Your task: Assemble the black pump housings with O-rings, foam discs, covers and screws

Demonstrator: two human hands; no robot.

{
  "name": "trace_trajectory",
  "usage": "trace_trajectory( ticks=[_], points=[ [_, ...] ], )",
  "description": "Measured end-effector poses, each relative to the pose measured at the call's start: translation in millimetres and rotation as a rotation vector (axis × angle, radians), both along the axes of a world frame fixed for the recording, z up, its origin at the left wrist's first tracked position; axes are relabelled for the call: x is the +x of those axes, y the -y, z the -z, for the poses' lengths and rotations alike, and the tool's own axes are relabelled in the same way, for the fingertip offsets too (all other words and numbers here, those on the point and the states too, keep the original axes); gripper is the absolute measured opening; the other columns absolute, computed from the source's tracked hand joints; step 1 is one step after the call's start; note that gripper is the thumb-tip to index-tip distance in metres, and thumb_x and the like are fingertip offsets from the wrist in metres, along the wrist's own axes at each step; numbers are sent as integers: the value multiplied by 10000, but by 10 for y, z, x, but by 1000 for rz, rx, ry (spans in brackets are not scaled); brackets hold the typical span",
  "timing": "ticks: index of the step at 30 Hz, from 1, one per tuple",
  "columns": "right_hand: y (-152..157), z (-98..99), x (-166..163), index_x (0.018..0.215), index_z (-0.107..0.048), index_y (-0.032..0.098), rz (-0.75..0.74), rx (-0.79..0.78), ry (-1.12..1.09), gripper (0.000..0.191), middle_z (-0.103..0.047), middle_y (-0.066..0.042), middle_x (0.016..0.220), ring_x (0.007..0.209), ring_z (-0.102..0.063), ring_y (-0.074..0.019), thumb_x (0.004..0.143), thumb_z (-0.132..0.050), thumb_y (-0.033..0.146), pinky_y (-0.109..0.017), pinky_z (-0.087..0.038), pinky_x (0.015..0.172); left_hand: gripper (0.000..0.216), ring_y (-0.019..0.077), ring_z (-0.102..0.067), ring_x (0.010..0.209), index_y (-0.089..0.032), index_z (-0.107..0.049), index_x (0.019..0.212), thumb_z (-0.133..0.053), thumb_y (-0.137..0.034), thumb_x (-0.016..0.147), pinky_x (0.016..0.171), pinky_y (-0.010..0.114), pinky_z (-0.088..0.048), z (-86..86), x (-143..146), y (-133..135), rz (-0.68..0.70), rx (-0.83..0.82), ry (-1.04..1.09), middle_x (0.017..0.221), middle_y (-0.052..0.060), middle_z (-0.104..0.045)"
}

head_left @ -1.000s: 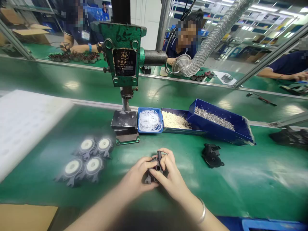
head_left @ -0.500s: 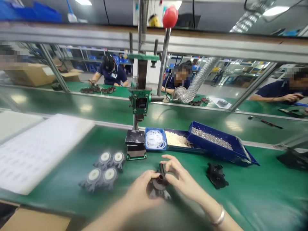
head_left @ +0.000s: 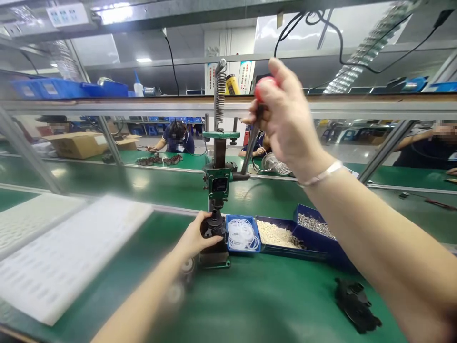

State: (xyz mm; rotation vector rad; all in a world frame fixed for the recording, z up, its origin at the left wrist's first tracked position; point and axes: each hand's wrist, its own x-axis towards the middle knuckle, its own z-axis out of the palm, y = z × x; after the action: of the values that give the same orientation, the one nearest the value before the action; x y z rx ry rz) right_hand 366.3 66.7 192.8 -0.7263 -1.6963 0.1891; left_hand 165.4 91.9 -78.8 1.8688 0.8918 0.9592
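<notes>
My left hand is closed around a black plastic part that sits on the base of the small green hand press, right under its ram. My right hand is raised high and wrapped round the red knob at the top of the press lever. The press stands at the back of the green bench, its spring and column rising between my two arms.
Blue trays to the right of the press hold white rings, pale small parts and metal pins. A black part lies at the right front. White perforated trays lie left. Other people work behind the far conveyor.
Both hands left the bench front. My left hand carried the black part onto the press base; my right hand rose and took hold of the red lever knob. The view tilted upward.
</notes>
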Motion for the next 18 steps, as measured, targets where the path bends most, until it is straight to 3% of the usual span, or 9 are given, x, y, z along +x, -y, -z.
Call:
trace_trajectory(
  ticks=[1,3,5,6,7,8,11,14,18],
  points=[
    [170,31,-9,1380,-407,75,-45,3,-40,523,-567,9,991,949,-621,-99,1019,-188,381,-269,-453,804,623,206,-647,1008,-200,-434,1197,-777,-343,697,923,340,-509,-6,14,-24,14,-6,2,1132,67,-650],
    [566,253,6,997,-583,170,-164,39,-94,346,-485,48,669,668,-580,-54,1037,-303,369,-316,-500,739,632,208,-652,1010,-203,-434,1213,-778,-344,702,920,341,-514,-30,29,-61,40,-19,4,1149,71,-648],
    [918,619,48,717,-530,198,-182,36,-30,394,-432,26,568,539,-500,-63,1026,-399,404,-335,-511,667,623,208,-656,1008,-210,-440,1210,-780,-345,705,919,342,-517,-48,30,-90,59,-33,4,1159,67,-645],
    [1046,822,71,651,-515,199,-103,39,22,392,-424,6,557,541,-494,-87,1005,-468,362,-351,-511,658,618,210,-657,1012,-213,-443,1205,-782,-348,706,923,343,-516,-50,29,-102,64,-39,5,1164,66,-644],
    [1136,1019,91,645,-518,206,-10,-21,99,363,-447,-16,575,582,-521,-121,988,-496,322,-383,-512,694,617,213,-655,1021,-214,-446,1204,-783,-352,706,931,345,-513,-44,27,-111,66,-41,7,1170,67,-642],
    [1190,1197,105,674,-542,218,-20,-26,202,312,-469,-26,583,596,-525,-141,974,-512,299,-414,-510,725,617,215,-654,1029,-214,-446,1206,-783,-358,710,938,346,-511,-33,27,-118,72,-40,6,1175,70,-642],
    [1198,1544,109,741,-542,229,-81,100,205,244,-457,-19,563,572,-468,-156,967,-472,286,-481,-484,771,640,217,-653,1037,-213,-439,1227,-784,-374,713,943,349,-510,18,30,-125,78,-32,-4,1199,81,-637],
    [1138,1574,92,729,-520,217,-88,103,158,237,-435,-10,559,580,-438,-148,956,-456,240,-465,-473,769,642,211,-659,1007,-207,-424,1232,-775,-376,722,912,349,-525,60,40,-139,67,-36,-12,1167,82,-649],
    [1068,1274,81,666,-502,194,-186,128,125,271,-439,-11,564,575,-434,-135,935,-495,219,-383,-468,675,633,216,-655,1007,-208,-424,1206,-776,-388,711,925,368,-520,40,40,-187,45,-11,-26,1117,68,-653]
  ],
)
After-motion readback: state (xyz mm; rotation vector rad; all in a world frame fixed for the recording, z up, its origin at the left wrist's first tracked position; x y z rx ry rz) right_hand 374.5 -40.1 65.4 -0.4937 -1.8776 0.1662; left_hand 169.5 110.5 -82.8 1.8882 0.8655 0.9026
